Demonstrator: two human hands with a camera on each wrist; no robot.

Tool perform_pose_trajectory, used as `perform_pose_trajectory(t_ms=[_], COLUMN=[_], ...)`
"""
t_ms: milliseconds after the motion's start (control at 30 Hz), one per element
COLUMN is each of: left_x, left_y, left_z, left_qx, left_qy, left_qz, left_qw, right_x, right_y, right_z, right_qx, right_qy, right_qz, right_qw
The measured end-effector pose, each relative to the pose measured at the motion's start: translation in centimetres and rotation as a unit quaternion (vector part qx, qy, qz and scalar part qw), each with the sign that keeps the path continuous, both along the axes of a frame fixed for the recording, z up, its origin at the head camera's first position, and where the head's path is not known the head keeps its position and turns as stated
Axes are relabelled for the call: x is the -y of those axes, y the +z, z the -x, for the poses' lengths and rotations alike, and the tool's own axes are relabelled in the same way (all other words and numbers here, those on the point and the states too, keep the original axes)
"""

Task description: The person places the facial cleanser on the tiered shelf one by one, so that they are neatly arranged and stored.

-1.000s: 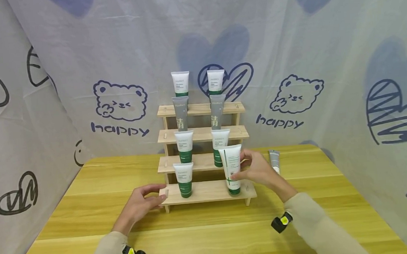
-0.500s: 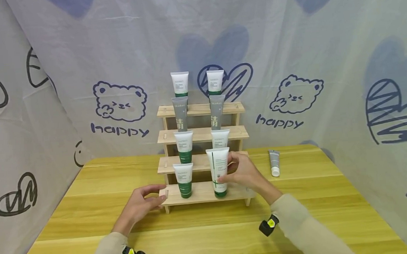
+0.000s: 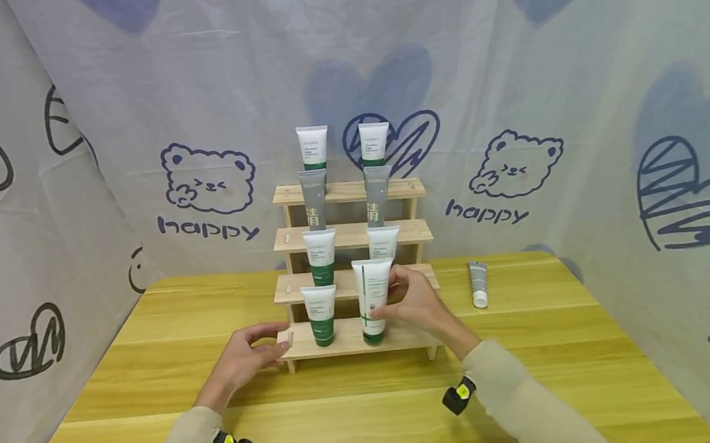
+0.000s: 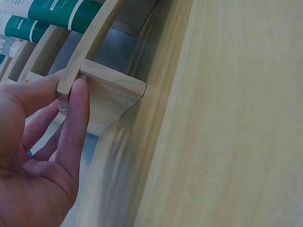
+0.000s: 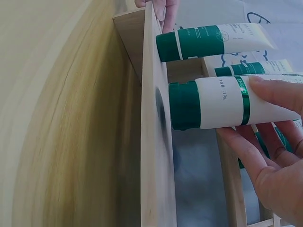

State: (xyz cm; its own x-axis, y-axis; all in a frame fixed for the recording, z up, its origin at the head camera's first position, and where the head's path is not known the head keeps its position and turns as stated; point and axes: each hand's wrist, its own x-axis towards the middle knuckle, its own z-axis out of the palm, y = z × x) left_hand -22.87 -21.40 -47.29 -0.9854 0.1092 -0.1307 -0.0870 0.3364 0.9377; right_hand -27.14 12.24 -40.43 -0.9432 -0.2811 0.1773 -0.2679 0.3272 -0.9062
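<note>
My right hand (image 3: 413, 304) grips a large white tube (image 3: 373, 296) with a green cap, held upright at the bottom step of a wooden tiered rack (image 3: 305, 350). In the right wrist view, the tube's green cap (image 5: 184, 105) is close over the shelf board, and thumb and fingers are on opposite sides of the tube. A smaller white-and-green tube (image 3: 321, 314) stands to its left on the same step. My left hand (image 3: 247, 358) pinches the left end of the bottom shelf (image 4: 90, 52) between thumb and finger, as the left wrist view shows.
Higher steps carry pairs of tubes: white-and-green ones (image 3: 321, 255), grey ones (image 3: 314, 200) and white-and-green ones (image 3: 313, 148) at the top. A grey tube (image 3: 479, 283) with a white cap lies on the wooden table (image 3: 345, 417) at right. A printed cloth (image 3: 340, 35) hangs behind.
My right hand has carried the large white tube leftward along the bottom step, nearer the small tube. The left hand has kept its place on the shelf end.
</note>
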Motion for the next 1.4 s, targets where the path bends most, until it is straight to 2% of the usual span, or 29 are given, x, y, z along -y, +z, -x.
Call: perform_pose_trajectory(t_ms=[167, 533, 933, 1400], left_x=[0.0, 0.0, 0.1, 0.0], left_y=[-0.1, -0.2, -0.2, -0.3], left_z=[0.0, 0.1, 0.1, 0.0], left_qx=[-0.002, 0.002, 0.001, -0.003], left_qy=[-0.002, 0.002, -0.002, -0.007], left_qz=[-0.002, -0.001, -0.008, -0.020], left_qw=[1.0000, 1.0000, 1.0000, 0.9998], right_x=[0.4, 1.3, 2.3, 2.8], right_y=[0.0, -0.5, -0.6, -0.9], right_z=[-0.1, -0.3, -0.8, -0.8], right_qx=[-0.011, -0.014, 0.008, -0.008], right_qy=[-0.013, -0.025, -0.009, -0.013], right_qz=[0.000, 0.039, 0.049, 0.045], right_qw=[0.9999, 0.9988, 0.9987, 0.9989])
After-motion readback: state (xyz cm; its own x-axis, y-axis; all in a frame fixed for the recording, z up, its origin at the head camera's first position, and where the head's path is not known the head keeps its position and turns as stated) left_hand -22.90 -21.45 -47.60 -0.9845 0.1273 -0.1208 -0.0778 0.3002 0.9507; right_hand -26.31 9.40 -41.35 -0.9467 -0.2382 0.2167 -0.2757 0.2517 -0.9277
